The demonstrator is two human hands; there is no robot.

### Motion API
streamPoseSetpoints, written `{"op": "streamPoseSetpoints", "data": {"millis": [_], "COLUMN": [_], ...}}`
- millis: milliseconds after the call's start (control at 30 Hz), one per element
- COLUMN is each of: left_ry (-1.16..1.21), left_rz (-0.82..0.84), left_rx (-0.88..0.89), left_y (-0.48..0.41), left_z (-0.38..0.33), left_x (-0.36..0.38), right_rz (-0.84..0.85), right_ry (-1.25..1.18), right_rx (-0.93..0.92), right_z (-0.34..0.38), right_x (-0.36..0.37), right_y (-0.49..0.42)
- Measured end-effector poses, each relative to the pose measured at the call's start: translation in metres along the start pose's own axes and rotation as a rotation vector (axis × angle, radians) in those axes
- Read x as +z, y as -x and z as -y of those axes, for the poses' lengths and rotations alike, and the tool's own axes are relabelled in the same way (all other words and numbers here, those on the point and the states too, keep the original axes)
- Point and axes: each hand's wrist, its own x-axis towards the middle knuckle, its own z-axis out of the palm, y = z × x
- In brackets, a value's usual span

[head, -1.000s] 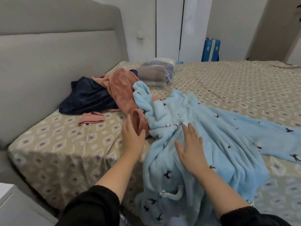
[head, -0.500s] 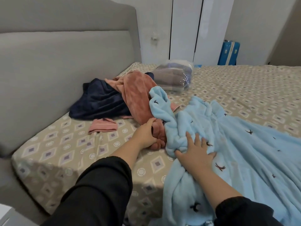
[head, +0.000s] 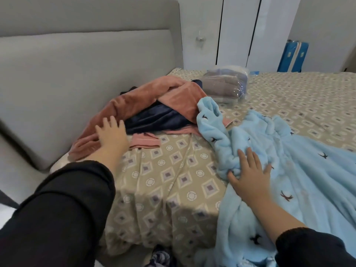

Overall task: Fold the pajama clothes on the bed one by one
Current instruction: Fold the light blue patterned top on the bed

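Left hand [head: 111,132]: open, fingers spread, flat on the pink pajama top [head: 134,105]. Not gripping it, only pressing or pushing.
Right hand [head: 248,175]: open, fingers spread, flat on the bunched edge of the blue robe [head: 300,170]. Nothing pinched between the fingers.
Hands together or apart: well apart, with bare bed sheet [head: 173,180] between them.
Pink pajama top: crumpled in a long heap by the gray headboard [head: 77,74], partly draped over the dark blue clothes [head: 156,118].
Dark blue clothes: in a messy lump under and beside the pink top.
Small pink piece [head: 145,143]: lying alone on the sheet, just beside the left hand. Cannot tell what piece it is.
Blue robe: fluffy, with small dark bird shapes, spread across the right side of the bed and hanging over the near edge. One sleeve end sticks up near the pink top.
Clear bag [head: 225,85]: farther back on the bed, with folded gray things inside. Not being touched.
Done so far: nothing folded among the loose clothes. No neat stack of them in sight.
Left to do: probably all of it. Blue robe, pink top, dark blue clothes and the small pink piece all need folding.
Step right now: looks like moving the pink top aside to make room for the blue robe.
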Motion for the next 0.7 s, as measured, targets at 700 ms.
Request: {"op": "streamPoseSetpoints", "data": {"millis": [700], "left_ry": [1.996], "left_rz": [0.688], "left_rx": [-0.107], "left_y": [0.031], "left_z": [-0.233], "left_x": [-0.033], "right_rz": [0.082], "right_ry": [-0.027], "right_rx": [-0.020], "right_z": [-0.007], "right_x": [0.002], "right_y": [-0.003]}}
